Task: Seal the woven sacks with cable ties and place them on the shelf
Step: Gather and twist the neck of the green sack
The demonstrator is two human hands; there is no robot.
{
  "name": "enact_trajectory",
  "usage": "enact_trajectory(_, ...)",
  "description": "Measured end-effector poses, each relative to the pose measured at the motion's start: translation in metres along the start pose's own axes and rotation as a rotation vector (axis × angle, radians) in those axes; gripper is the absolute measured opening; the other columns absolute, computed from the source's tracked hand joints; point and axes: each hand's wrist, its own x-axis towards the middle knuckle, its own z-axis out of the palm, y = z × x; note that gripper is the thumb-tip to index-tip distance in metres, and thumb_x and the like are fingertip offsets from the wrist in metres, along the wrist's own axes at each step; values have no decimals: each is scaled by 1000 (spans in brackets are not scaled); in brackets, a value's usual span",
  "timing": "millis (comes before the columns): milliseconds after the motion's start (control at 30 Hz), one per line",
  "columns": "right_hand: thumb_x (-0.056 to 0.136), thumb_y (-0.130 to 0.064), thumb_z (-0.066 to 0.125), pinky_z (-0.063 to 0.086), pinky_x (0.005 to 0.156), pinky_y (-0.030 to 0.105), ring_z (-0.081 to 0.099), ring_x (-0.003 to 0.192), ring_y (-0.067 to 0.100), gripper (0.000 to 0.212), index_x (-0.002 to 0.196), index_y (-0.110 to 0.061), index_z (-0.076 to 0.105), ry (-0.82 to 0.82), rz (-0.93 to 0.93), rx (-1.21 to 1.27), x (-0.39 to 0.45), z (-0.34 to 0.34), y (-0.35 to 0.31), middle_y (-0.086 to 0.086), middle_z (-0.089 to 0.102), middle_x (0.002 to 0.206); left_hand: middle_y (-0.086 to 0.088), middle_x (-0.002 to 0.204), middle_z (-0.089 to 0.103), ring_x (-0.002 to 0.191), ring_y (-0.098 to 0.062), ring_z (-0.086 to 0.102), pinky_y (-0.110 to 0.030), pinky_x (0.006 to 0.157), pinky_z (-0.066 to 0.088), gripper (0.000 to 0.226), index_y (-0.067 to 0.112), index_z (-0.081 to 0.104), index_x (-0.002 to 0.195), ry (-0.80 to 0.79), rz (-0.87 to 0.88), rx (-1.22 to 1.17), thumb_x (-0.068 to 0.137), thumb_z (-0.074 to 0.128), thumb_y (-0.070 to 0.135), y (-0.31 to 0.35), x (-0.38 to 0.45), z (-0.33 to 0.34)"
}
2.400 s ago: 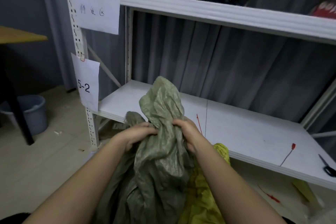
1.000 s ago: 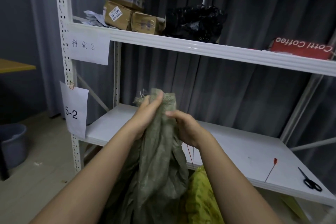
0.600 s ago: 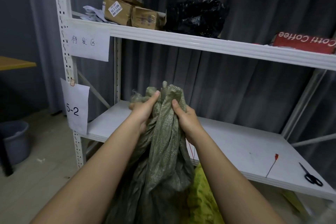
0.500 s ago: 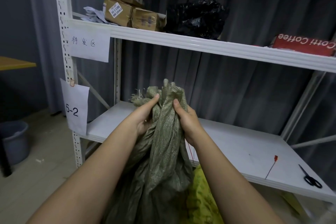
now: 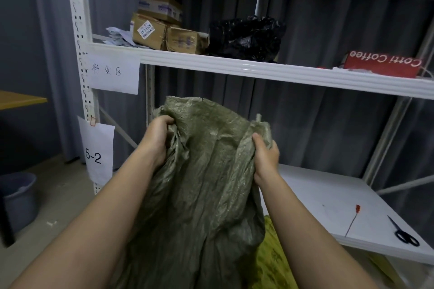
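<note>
Now both hands clutch the green woven sack's top edge: left hand (image 5: pixel 157 135) bunching one corner, right hand (image 5: pixel 265 156) pinching the other, sack (image 5: pixel 206 171) held before the lower shelf (image 5: pixel 328 199).

Both hands have pulled apart, spreading the green sack's (image 5: pixel 206 171) bunched mouth wide.

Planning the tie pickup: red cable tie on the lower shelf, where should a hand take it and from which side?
Take the red cable tie at its thin strap, just below the red head, pinching from above. It lies flat on the lower shelf with bare board on either side and the scissors lying apart to its right. Both hands are busy on the green sack; the right hand is nearer.
</note>
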Motion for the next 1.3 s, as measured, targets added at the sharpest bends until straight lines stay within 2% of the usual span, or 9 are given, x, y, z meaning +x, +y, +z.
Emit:
enact_trajectory(67,89,-18,61,54,81,39,64,87,24,17,105,-15,56,-50,68,21,1,5,-1,10,65,100,-3,42,59,41,-16,60,-30,60,45,56,7,60,44,-50,24,-55,94,34,13,0,-2,4)
enact_trajectory(200,84,-7,59,52,86,49,62,98,32,46,127,-14,44,-320,173,246,-5,23,5,20,58,121,-8,58,68,68,-24,62,-32,70,50,35,4,62,76,-130,-35,-89,95,36,17,-7,-7,13)
enact_trajectory(333,72,-27,79,51,90,48,63,108,33,76,136,-22,38,-614,222,197,-19,39,7,19,60,124,-15,81,70,80,-28,64,-36,82,50,32,-1,66,96,-203,-116,35,95,42,20,-21,-11,23)
enact_trajectory(467,75,-22,78,53,91,49,68,97,30,44,114,-6,63,-426,128,53,-13,37,8,15,71,105,-16,101,69,91,-27,66,-38,87,51,28,1,63,113,-145,55,222,93,54,18,-22,-3,21)
enact_trajectory(633,86,-17,68,53,91,44,67,97,26,20,104,-13,63,-233,81,80,0,24,10,10,69,105,-3,84,65,83,-20,60,-33,76,48,18,10,65,90,7,280,474,93,56,25,-17,10,10)
enact_trajectory(867,87,-26,66,51,93,49,66,102,29,36,118,-11,58,-235,81,153,2,17,16,13,67,114,1,106,63,98,-17,62,-35,90,49,40,17,53,113,-198,175,604,85,63,44,-20,10,14)
enact_trajectory(1000,91,-26,62,54,88,48,67,99,30,32,118,-10,60,-373,75,151,1,19,8,15,69,110,0,106,66,96,-14,65,-29,84,53,47,18,52,113,-308,156,529,74,78,26,-20,9,30)
enact_trajectory(1133,91,-15,60,58,76,37,68,90,28,22,113,-12,62,-436,52,19,-3,28,-2,14,70,104,2,95,71,85,-9,68,-14,70,55,28,16,63,105,-375,268,492,79,74,14,-32,3,53)
enact_trajectory(1300,94,-24,56,56,83,41,67,94,29,18,107,-12,62,-312,41,31,0,16,-2,14,69,102,2,94,70,89,-15,67,-26,79,54,11,20,65,98,-260,274,421,87,65,21,-41,8,53)
